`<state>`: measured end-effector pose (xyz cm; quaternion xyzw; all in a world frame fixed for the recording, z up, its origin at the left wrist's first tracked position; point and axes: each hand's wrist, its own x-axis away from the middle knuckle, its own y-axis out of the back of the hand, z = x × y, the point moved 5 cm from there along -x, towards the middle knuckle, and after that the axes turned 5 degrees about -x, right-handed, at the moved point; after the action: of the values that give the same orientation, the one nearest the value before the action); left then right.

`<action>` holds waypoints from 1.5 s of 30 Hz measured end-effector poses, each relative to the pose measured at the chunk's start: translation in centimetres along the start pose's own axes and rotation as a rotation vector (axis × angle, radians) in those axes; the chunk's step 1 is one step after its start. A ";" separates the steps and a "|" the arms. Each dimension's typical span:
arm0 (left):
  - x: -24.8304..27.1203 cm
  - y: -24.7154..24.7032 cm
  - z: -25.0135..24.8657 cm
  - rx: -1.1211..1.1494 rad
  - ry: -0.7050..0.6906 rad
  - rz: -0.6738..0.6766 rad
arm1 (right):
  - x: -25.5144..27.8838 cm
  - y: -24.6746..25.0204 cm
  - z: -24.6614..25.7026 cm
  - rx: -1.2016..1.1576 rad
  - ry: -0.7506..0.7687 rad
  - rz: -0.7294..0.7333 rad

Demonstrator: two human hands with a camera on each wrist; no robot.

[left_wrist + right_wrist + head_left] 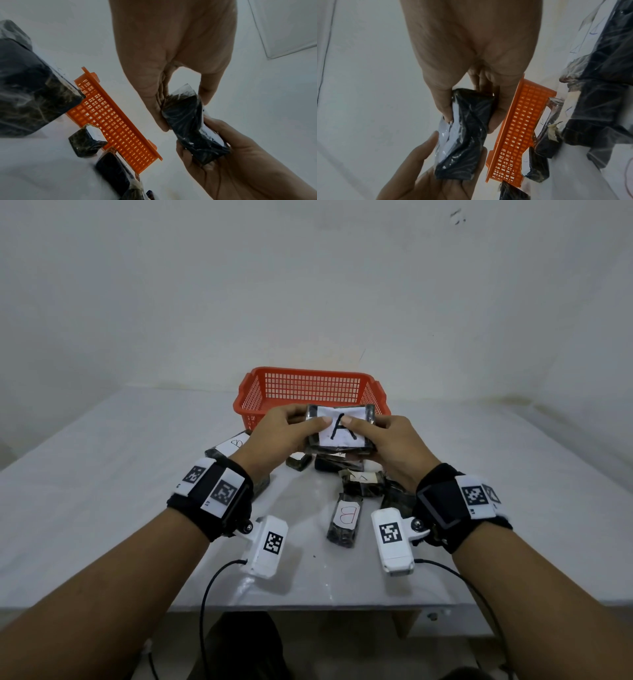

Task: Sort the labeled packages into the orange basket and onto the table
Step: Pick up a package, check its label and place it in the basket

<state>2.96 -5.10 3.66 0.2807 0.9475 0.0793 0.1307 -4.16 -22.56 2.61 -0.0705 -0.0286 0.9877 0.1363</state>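
A dark plastic-wrapped package with a white label marked A (339, 430) (190, 125) (467, 135) is held up above the table, in front of the orange basket (310, 390) (111, 121) (518, 129). My left hand (291, 431) (171, 75) grips its left end, thumb on the label. My right hand (383, 440) (467, 73) grips its right end, thumb also on the label. The basket looks empty from the head view. Below the hands several more wrapped packages lie on the table, among them one marked B (346, 518) and another B (233, 446).
The white table (120, 474) meets a pale wall behind the basket. Loose packages (363, 482) cluster under and just before my hands. Wrist cameras with cables (267, 546) hang under both forearms near the table's front edge (308, 607).
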 end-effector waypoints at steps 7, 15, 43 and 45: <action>0.1 0.2 0.0 -0.042 0.004 -0.018 | 0.4 0.0 -0.4 0.044 -0.023 0.049; 0.4 0.0 0.0 -0.062 0.025 0.057 | 0.3 0.3 -0.2 0.008 0.011 0.021; 0.8 0.2 -0.8 -0.211 -0.104 0.030 | 0.7 0.0 0.0 -0.151 -0.048 0.020; 1.1 -0.1 -0.6 -0.200 -0.045 0.095 | 0.5 0.2 0.1 -0.133 0.003 0.001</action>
<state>1.82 -4.67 4.02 0.3127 0.9173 0.1735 0.1753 -4.72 -22.61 2.67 -0.0807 -0.0941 0.9836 0.1309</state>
